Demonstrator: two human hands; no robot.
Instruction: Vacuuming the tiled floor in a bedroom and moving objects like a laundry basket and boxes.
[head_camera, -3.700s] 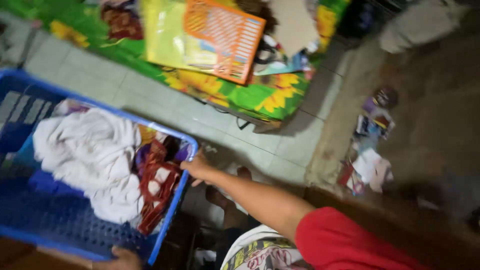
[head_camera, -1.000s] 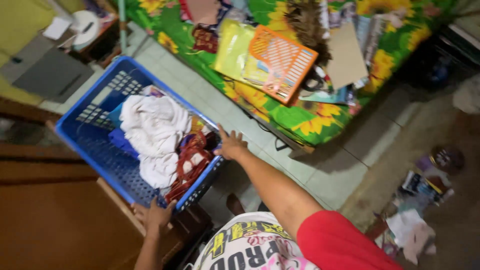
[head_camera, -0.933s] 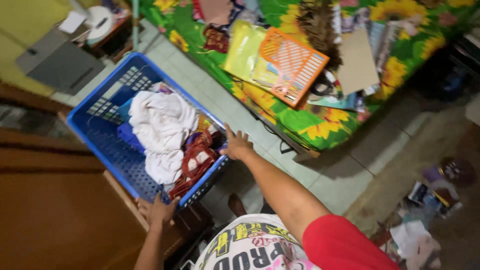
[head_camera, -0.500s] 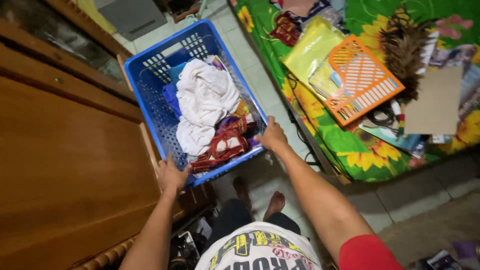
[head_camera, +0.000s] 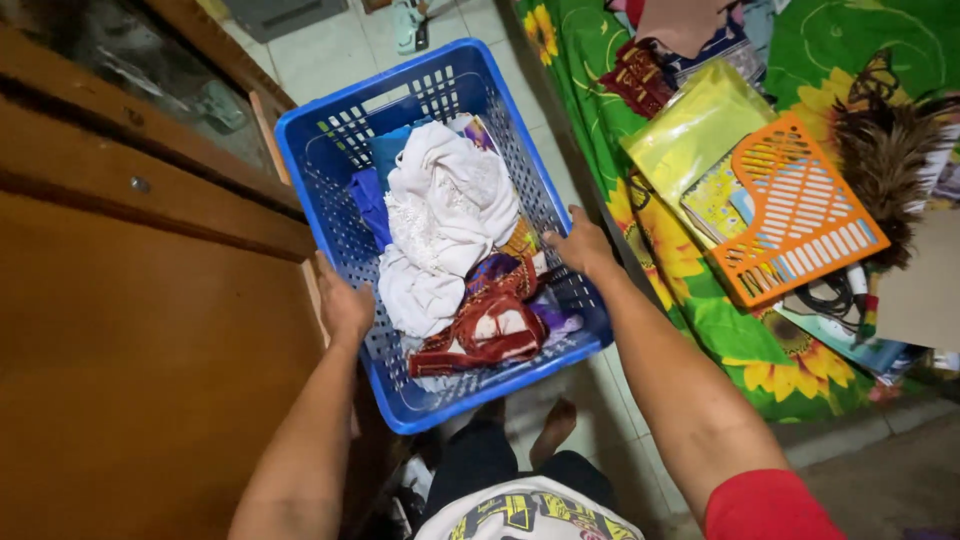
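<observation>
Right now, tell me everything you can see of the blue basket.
The blue basket is a rectangular plastic laundry basket with perforated walls and a solid rim. It holds white cloth, blue cloth and a red patterned garment. The left hand grips one long side, the right hand the other, between a wooden cabinet and a sunflower-print bed.

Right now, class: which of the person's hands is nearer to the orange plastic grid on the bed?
Right. The right hand grips the basket rim beside the bed, close to the orange grid; the left hand holds the far rim.
</observation>
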